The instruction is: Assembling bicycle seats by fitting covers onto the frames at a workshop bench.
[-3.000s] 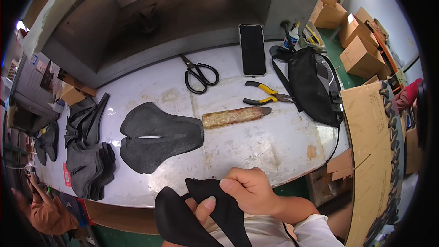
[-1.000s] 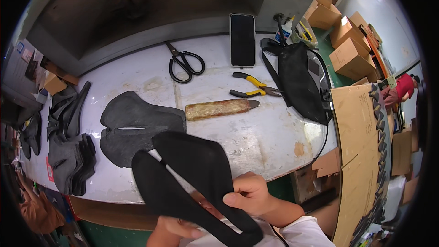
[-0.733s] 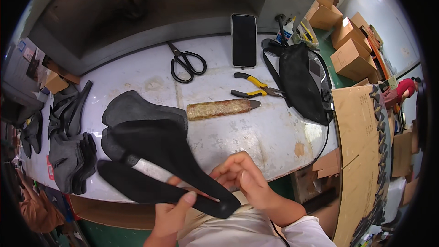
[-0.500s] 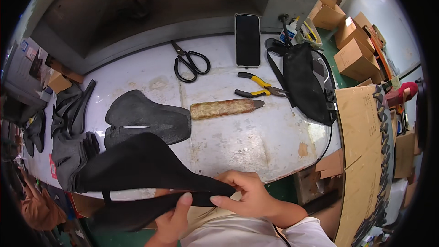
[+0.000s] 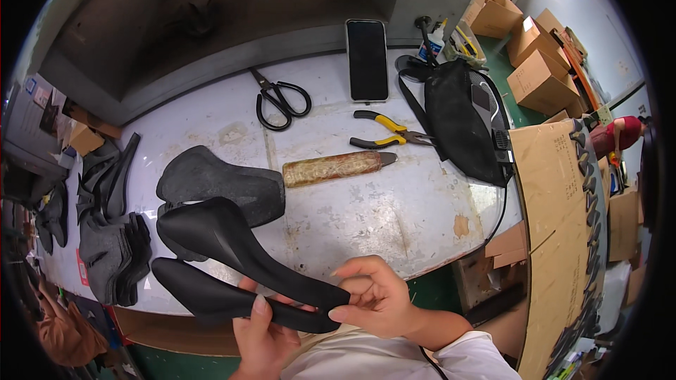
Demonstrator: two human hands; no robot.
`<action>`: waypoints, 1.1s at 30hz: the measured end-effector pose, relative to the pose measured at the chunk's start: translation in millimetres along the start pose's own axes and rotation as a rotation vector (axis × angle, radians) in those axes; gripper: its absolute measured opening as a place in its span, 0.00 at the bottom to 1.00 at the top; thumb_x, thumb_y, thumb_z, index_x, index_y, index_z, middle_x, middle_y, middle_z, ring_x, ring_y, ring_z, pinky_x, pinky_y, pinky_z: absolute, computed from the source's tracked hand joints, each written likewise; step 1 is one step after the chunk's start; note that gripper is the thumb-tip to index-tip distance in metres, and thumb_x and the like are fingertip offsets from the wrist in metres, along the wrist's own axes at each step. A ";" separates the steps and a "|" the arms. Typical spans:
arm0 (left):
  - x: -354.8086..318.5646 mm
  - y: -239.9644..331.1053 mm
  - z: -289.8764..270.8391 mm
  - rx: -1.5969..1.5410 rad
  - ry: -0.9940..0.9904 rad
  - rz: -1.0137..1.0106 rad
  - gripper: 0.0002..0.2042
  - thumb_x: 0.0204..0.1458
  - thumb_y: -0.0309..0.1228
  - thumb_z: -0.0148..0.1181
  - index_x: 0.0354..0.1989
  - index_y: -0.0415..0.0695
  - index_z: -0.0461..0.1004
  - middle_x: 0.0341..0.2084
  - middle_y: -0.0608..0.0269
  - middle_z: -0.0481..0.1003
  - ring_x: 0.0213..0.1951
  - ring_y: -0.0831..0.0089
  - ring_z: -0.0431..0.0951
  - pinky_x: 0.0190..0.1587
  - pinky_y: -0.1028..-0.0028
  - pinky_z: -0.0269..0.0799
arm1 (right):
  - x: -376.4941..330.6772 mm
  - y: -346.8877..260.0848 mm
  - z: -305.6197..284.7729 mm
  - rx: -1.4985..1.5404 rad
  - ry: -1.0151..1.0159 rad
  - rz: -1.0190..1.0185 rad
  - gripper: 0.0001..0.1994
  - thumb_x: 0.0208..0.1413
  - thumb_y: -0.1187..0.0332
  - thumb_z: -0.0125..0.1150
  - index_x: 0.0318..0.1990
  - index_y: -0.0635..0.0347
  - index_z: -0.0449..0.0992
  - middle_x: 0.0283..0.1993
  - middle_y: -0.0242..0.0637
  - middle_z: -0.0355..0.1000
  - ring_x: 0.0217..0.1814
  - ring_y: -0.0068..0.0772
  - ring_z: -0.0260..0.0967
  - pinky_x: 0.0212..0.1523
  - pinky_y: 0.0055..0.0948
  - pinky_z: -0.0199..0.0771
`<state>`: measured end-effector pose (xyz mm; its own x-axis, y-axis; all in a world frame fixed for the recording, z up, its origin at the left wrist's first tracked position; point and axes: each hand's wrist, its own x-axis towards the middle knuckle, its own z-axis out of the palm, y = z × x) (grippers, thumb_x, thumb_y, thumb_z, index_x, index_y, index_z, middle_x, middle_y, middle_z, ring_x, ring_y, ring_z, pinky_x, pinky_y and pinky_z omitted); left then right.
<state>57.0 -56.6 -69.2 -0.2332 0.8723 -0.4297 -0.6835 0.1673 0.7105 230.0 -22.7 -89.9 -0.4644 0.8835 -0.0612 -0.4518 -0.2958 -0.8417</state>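
- As both hands close on it at the near edge of the worn white workbench [image 5: 394, 218], a glossy black moulded saddle shell [image 5: 232, 257] with a long central slot lies flat between them, its narrow nose pointing to the person's right.
- The right hand [image 5: 377, 295] pinches that nose, thumb on top and fingertips curled underneath; the left hand [image 5: 264, 331] supports the shell from below, its thumb pressed down on the lower rail of the shell.
- Just behind it, a matt grey padded saddle cover [image 5: 222, 186] rests on the bench, apart from the shell; the two are not yet joined, which suggests fitting is at an early stage.
- A stack of similar dark grey pieces [image 5: 109, 239] waits at the left end of the bench, so more work seems to remain.
- Untouched farther back: a brown wrapped bar-shaped tool [image 5: 334, 167], yellow-handled pliers [image 5: 384, 134], black scissors [image 5: 282, 97], a dark phone [image 5: 367, 60] and a black strap bag [image 5: 458, 123].
- Cardboard boxes [image 5: 539, 74] stand beyond the bench to the right.
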 end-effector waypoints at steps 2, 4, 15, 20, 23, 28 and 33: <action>-5.8 -17.6 -20.2 0.108 -0.113 0.133 0.32 0.61 0.40 0.52 0.68 0.40 0.45 0.38 0.50 0.78 0.37 0.60 0.80 0.36 0.68 0.78 | -1.7 -5.8 -3.6 0.009 0.033 -0.003 0.28 0.57 0.81 0.60 0.62 0.61 0.54 0.40 0.40 0.76 0.40 0.19 0.73 0.37 0.18 0.72; -4.0 -20.0 -21.7 0.347 -0.379 0.357 0.32 0.58 0.34 0.56 0.67 0.40 0.49 0.48 0.48 0.74 0.50 0.55 0.76 0.54 0.59 0.72 | -0.3 -9.0 -8.4 0.017 0.068 -0.006 0.29 0.57 0.82 0.59 0.64 0.61 0.53 0.40 0.41 0.76 0.40 0.19 0.73 0.38 0.19 0.72; 28.5 -3.4 -7.8 0.540 -0.436 -0.027 0.13 0.63 0.36 0.51 0.33 0.37 0.70 0.28 0.54 0.76 0.32 0.71 0.77 0.35 0.73 0.72 | 29.4 -6.4 8.0 0.037 0.129 0.148 0.23 0.57 0.80 0.59 0.58 0.61 0.58 0.34 0.36 0.73 0.32 0.21 0.71 0.33 0.20 0.72; 25.1 -9.0 0.8 0.191 -0.358 -0.051 0.14 0.62 0.33 0.51 0.25 0.38 0.65 0.22 0.54 0.73 0.23 0.71 0.75 0.26 0.74 0.71 | 27.0 -8.6 8.7 0.069 0.118 0.182 0.21 0.57 0.80 0.60 0.54 0.62 0.58 0.34 0.40 0.74 0.29 0.23 0.72 0.28 0.22 0.74; 28.5 -11.0 0.0 0.091 -0.389 -0.096 0.14 0.62 0.34 0.51 0.26 0.38 0.66 0.22 0.54 0.73 0.22 0.72 0.75 0.24 0.74 0.72 | 26.3 -15.9 13.4 0.137 0.150 0.181 0.19 0.57 0.80 0.60 0.52 0.62 0.59 0.34 0.40 0.75 0.29 0.24 0.73 0.27 0.23 0.75; 31.3 -14.8 -7.0 0.370 -0.392 0.100 0.13 0.60 0.36 0.56 0.29 0.40 0.65 0.23 0.56 0.72 0.22 0.73 0.74 0.23 0.75 0.71 | 27.3 -10.3 13.3 0.085 0.134 0.142 0.18 0.57 0.80 0.59 0.52 0.62 0.60 0.36 0.40 0.75 0.33 0.22 0.73 0.31 0.21 0.74; 26.2 -9.8 -7.6 0.258 -0.406 -0.105 0.12 0.55 0.29 0.62 0.39 0.41 0.64 0.29 0.62 0.72 0.26 0.79 0.74 0.30 0.78 0.71 | 24.2 -4.6 15.5 -0.331 0.049 -0.004 0.16 0.60 0.75 0.59 0.52 0.63 0.60 0.37 0.36 0.73 0.36 0.20 0.70 0.38 0.20 0.70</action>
<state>52.4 -38.9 -91.6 0.1508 0.9448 -0.2909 -0.4836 0.3271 0.8119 209.0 -5.6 -79.1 -0.4222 0.9033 -0.0764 -0.1778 -0.1652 -0.9701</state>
